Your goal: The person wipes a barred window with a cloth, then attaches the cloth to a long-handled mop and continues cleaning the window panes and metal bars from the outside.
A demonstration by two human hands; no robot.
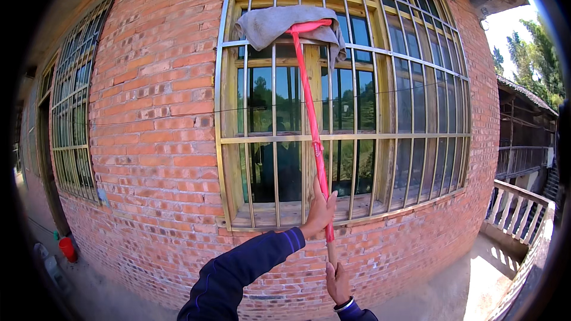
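Observation:
A long pole [307,93] wrapped in red plastic rises in front of a barred window, its wooden lower end bare. My left hand [320,210] grips the red part low on the shaft. Below it, my right hand [338,283], with a bracelet at the wrist, holds the bare wooden end. A grey cloth [272,24] is draped over the pole's red crosspiece [312,25] and lies against the upper metal window bars [274,98]. Behind the bars are wooden frames and dark glass with reflections.
A brick wall [156,111] surrounds the window. A thin wire crosses the bars. Another barred window [73,120] and a red bucket [68,249] are at left. A concrete balustrade [517,214] stands at right, with a roofed wooden building [519,129] beyond.

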